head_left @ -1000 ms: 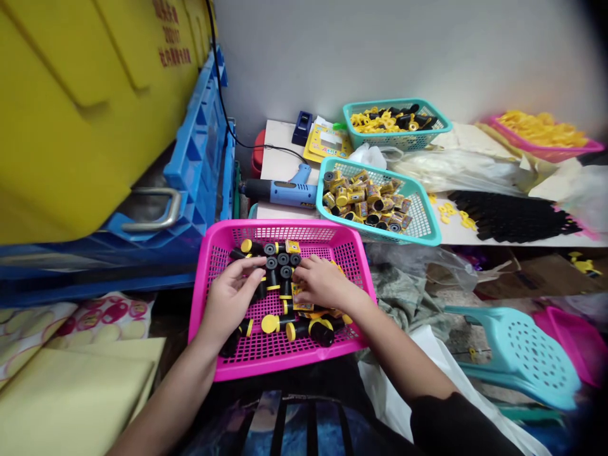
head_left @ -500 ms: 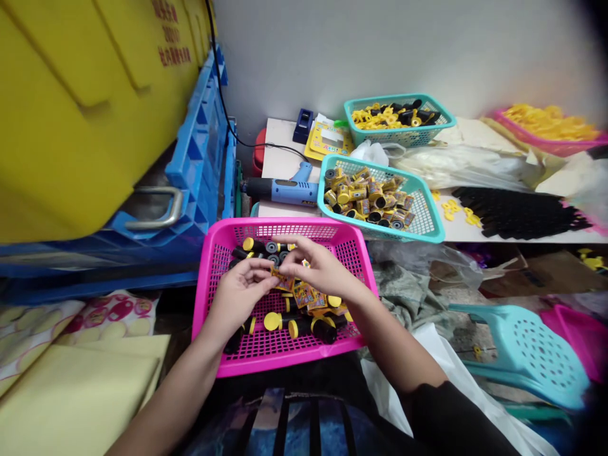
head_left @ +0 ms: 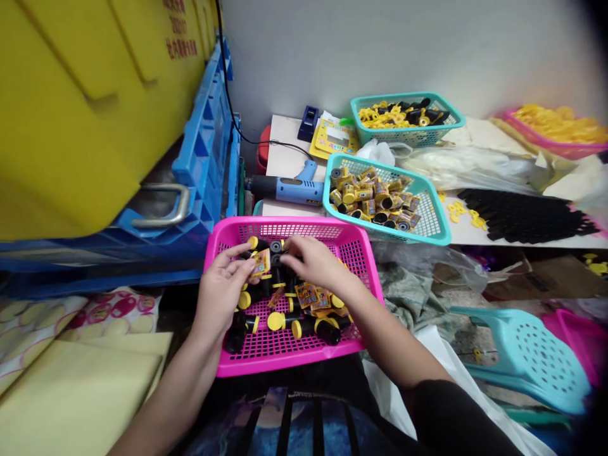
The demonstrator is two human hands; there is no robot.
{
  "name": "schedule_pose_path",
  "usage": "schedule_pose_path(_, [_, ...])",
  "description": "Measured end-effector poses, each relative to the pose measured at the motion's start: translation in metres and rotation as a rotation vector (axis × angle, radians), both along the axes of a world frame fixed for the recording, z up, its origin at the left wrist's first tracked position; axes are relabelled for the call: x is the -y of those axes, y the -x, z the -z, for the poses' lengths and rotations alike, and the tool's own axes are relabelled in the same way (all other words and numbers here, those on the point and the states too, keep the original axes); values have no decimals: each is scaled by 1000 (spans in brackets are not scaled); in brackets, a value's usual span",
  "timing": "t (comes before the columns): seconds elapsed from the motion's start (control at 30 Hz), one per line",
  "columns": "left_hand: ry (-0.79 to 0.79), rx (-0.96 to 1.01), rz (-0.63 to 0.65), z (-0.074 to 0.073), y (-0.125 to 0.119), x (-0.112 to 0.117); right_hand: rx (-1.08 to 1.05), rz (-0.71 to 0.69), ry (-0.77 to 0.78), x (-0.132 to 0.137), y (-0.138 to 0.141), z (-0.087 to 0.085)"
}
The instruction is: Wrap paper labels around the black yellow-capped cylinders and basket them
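A pink basket [head_left: 294, 364] rests at my lap, holding black cylinders with yellow caps [head_left: 304, 328] and a pile of printed yellow label sleeves [head_left: 316, 296]. Between the thumb and fingers of my left hand [head_left: 222, 282] is one flat yellow printed sleeve [head_left: 261, 261], raised above the basket's left half. My right hand [head_left: 316, 261] is in the basket's upper middle, its thumb and fingers closed around a black cylinder [head_left: 276, 259] with a grey ringed end. The curled fingers partly hide that cylinder.
Behind stand a teal basket of labelled cylinders [head_left: 434, 215] and another of yellow and black parts [head_left: 403, 136]. A blue heat gun [head_left: 297, 190] lies on the table. Blue crates [head_left: 204, 164] border the left; a teal stool [head_left: 546, 354] stands right.
My hands have moved apart. The left has drawn the printed sleeve a little left and up, while the right has left the sleeve and closed on a black cylinder.
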State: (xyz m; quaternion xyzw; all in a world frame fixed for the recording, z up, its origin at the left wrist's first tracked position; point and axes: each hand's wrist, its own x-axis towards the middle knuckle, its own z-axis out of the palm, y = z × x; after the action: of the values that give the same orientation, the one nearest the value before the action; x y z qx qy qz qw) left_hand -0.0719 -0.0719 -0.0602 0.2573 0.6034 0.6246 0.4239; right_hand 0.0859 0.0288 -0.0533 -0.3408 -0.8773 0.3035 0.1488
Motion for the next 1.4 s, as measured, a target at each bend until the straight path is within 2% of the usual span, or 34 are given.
schedule_pose_path(0.1, [46, -45, -81, 1, 0, 0, 309, -154, -288, 5, 1, 13])
schedule_pose_path(0.17, [75, -57, -103, 0, -2, 0, 379, -156, -404, 9, 3, 19])
schedule_pose_path(0.37, [74, -72, -84, -3, -3, 0, 345, -204, -464, 7, 17, 26])
schedule_pose_path(0.5, [88, -111, -142, 2, 0, 1, 336, -209, -470, 9, 22, 30])
schedule_pose_path(0.6, [45, -79, -202, 8, 4, 2, 175, -71, -267, 8, 18, 30])
schedule_pose_path(0.67, [9, -61, -223, 11, 6, 3, -40, 81, -13, 3, 13, 27])
schedule_pose_path(0.73, [-14, -52, -221, 13, 7, 3, -286, 181, 316, -4, 8, 21])
schedule_pose_path(0.83, [-17, -30, -188, 14, 7, 3, -595, 128, 781, -10, 2, 13])
schedule_pose_path(0.9, [-9, -17, -156, 14, 7, 3, -730, 76, 957, -9, 2, 9])
schedule_pose_path(1.0, [-3, -6, -120, 13, 6, 4, -862, 101, 1039, -3, 4, 6])
schedule_pose_path(1.17, [-1, -23, -95, 10, 2, 4, -1000, 117, 975, 2, 4, 2])
schedule_pose_path(1.4, [-37, -44, -113, 13, 2, 3, -816, 92, 865, -4, 0, 8])
